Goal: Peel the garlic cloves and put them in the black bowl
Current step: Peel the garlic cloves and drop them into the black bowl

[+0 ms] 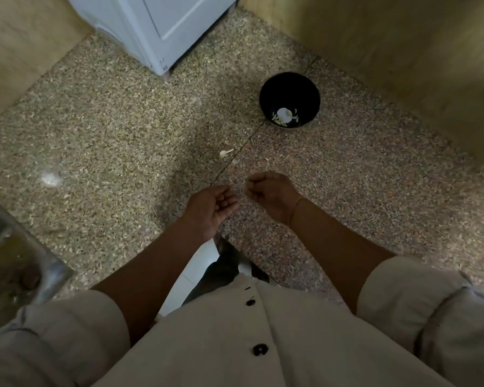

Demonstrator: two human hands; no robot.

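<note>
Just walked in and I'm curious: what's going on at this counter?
A person stands at a speckled counter, left hand and right hand close together, fingers curled; blur hides whether either holds a clove. Beyond them the black bowl holds a few pale cloves, and a garlic scrap lies on the counter between bowl and hands.

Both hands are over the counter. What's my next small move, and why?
Probably reach the left hand forward to the pale garlic piece on the counter and pick it up. That hand looks empty, and the piece lies just ahead, outside the black bowl. Whether the right hand pinches anything is unclear.
</note>
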